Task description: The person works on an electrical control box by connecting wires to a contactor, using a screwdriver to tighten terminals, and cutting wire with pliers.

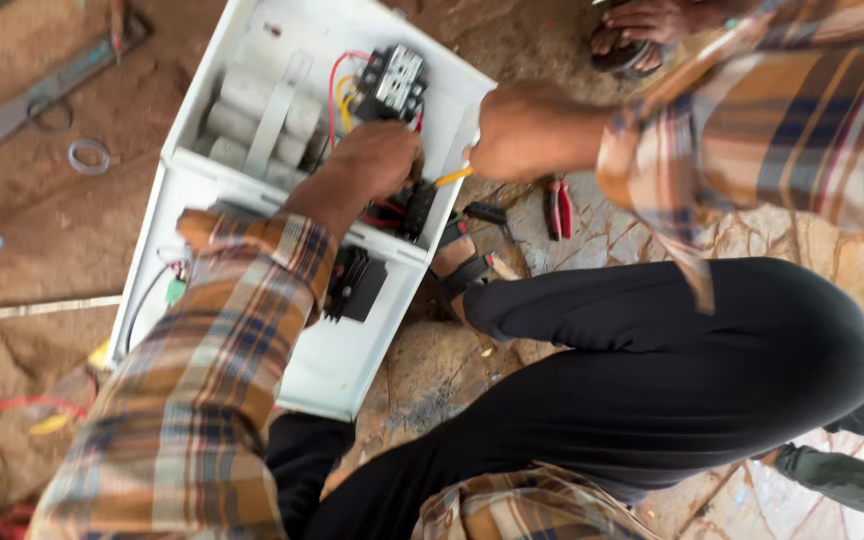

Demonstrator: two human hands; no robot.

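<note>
Hands working inside a white electrical box (337, 355) lying open on the rocky ground (432, 370) — left hand (377, 160) reaching in from the plaid sleeve (242, 300), fingers curled down over black components (414, 205) and red wires (377, 215) near the box's right wall, grip hidden from view. Right hand (517, 130) closing around a yellow-tipped tool (452, 177), pointing its tip toward the same components. Sitting higher in the box: a black contactor (392, 82) with red and yellow leads, beside pale grey cylinders (257, 125). Lying just outside the box — red-handled pliers (557, 208) on the stone, near a sandalled foot (462, 265).
</note>
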